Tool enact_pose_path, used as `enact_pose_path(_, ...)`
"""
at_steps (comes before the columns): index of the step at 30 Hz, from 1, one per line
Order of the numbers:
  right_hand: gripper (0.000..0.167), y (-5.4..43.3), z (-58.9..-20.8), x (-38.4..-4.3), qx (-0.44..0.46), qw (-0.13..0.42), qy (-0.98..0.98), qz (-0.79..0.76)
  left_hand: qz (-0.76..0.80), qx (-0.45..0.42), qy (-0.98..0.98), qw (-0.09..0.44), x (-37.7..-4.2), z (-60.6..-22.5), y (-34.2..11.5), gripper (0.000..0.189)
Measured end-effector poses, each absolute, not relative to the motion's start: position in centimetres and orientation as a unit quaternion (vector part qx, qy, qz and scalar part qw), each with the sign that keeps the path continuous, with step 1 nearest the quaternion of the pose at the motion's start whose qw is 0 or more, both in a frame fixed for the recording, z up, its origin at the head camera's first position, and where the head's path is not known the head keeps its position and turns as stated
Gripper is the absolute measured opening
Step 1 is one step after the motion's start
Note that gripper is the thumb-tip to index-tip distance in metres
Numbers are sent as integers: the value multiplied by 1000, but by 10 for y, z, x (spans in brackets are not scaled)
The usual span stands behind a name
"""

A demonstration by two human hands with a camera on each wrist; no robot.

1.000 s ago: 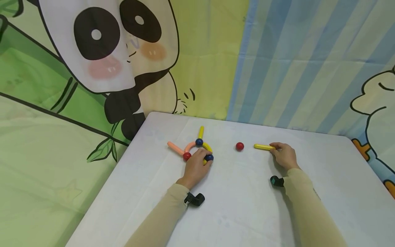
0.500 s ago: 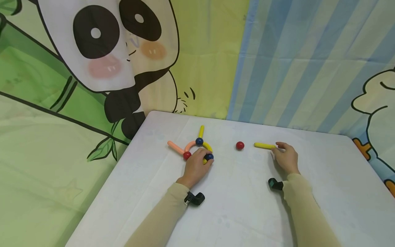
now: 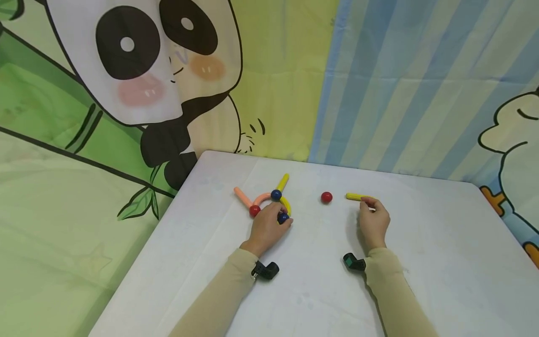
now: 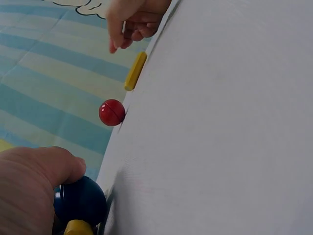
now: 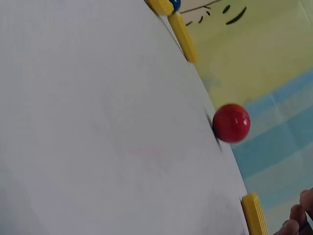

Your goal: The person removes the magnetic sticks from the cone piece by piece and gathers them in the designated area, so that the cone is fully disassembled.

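My left hand holds a dark blue ball at the near side of a ring of magnetic sticks and balls; thumb and blue ball show large in the left wrist view. The ring has a curved yellow stick, a second blue ball, a curved orange stick and a red ball. My hand hides its near part. A straight yellow stick and a straight orange stick point outward. My right hand, fingers loosely bent and holding nothing, is beside a loose yellow stick.
A loose red ball lies between the ring and the loose yellow stick. The white table ends at the back against a printed cloth with a panda and stripes. Each wrist wears a small black camera.
My right hand has let go of the loose yellow stick and moved left and nearer to me. Under my left hand the ring has turned slightly clockwise, its straight sticks swinging right.
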State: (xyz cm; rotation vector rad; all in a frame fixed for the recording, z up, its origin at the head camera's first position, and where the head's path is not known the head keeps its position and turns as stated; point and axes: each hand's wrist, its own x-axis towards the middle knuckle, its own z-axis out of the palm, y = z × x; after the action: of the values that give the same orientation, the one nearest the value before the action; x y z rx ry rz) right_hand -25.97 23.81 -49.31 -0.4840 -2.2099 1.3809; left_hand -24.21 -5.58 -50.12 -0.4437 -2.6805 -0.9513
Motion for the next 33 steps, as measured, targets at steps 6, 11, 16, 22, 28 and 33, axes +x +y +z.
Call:
enact_pose_path(6,16,214,-490,-255,-119,264,-792,537,-346,-139,-923,100,-240,-494,-58,22)
enact_pose_path(11,14,205,-490,-249,-95,233,-800,544,-349,-123,-924,101,-240,-490,-62,26)
enact_pose_path(16,14,199,-493,-245,-91,199,-808,547,-345,-109,-925,114,-241,-488,-66,25)
enact_pose_path(22,15,185,-493,-240,-69,174,-814,549,-346,-100,-924,127,-243,-485,-72,23)
enact_pose_path(28,15,171,-493,-236,-32,151,-834,529,-332,-93,-930,128,-244,-485,-76,21)
enact_pose_path(33,14,164,-494,-235,-3,134,-853,504,-331,-95,-931,123,-244,-484,-78,20)
